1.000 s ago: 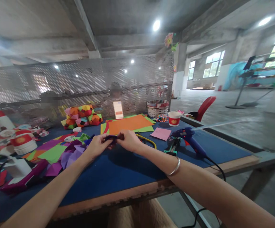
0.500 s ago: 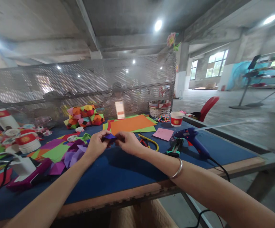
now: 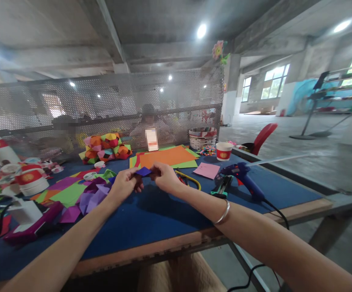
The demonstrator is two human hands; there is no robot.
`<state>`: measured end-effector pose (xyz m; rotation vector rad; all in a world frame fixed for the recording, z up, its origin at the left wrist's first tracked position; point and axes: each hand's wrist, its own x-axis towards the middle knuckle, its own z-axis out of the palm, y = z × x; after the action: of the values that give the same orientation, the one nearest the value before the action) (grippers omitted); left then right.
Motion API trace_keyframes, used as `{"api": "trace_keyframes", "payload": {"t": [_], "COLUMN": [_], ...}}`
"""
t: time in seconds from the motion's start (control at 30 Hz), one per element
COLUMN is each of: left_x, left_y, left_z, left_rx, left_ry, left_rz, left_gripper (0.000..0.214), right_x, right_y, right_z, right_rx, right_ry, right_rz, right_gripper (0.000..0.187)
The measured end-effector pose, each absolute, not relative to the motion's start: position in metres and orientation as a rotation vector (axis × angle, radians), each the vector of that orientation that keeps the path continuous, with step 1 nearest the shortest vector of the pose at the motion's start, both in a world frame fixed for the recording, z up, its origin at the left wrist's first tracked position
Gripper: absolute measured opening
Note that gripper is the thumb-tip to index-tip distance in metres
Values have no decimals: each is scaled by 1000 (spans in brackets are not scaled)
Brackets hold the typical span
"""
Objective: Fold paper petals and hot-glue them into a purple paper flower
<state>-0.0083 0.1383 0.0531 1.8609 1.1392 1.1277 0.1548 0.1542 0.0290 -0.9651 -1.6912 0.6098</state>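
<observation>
A small piece of dark blue-purple paper (image 3: 143, 171) is held up above the blue table between my two hands. My left hand (image 3: 125, 182) pinches its left end, with some fingers curled beneath it. At the other end, my right hand (image 3: 165, 177) grips the paper between thumb and fingers, and a silver bangle sits on that wrist. Folded purple paper pieces (image 3: 94, 197) lie left of my left hand. Behind my hands rests a stack of coloured sheets, an orange sheet (image 3: 170, 156) on top.
Right of my hands are yellow-handled pliers (image 3: 194, 181), pink paper squares (image 3: 207, 170), a green-and-black cutter (image 3: 222, 187), a blue glue gun (image 3: 245, 180) with a cord and a paper cup (image 3: 224, 151). Folded paper balls (image 3: 106, 148) and a woven basket (image 3: 202, 138) stand near the mesh screen (image 3: 176, 93).
The paper between my hands has turned so more of its flat face shows. My right fingers have shifted slightly along its edge. The whole view has moved a little.
</observation>
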Motion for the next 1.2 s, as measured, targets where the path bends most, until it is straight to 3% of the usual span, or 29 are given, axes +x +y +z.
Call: {"api": "trace_keyframes", "payload": {"t": [0.3, 0.73, 0.87, 0.97, 1.07, 1.2], "left_x": [-13, -16, -22, -42, -69, -90], "left_y": [146, 146, 146, 153, 165, 178], "left_z": [48, 52, 63, 78, 89, 84], "left_rx": [1980, 1862, 2006, 2122, 2253, 2326], "left_ry": [1181, 1137, 1136, 1196, 1553, 1983], "left_rz": [1185, 1084, 982, 1119, 1261, 1000], "left_gripper": [26, 24, 27, 31, 24, 12], "right_x": [157, 156, 159, 163, 165, 164], "right_y": [149, 144, 149, 153, 153, 150], "right_z": [31, 30, 32, 35, 36, 36], "right_rx": [-1053, -1035, -1086, -1163, -1187, -1194], "right_ry": [-1778, -1859, -1807, -1750, -1740, -1789], "right_rz": [695, 562, 480, 489, 503, 498], "right_gripper": [6, 13, 13, 13, 12, 11]}}
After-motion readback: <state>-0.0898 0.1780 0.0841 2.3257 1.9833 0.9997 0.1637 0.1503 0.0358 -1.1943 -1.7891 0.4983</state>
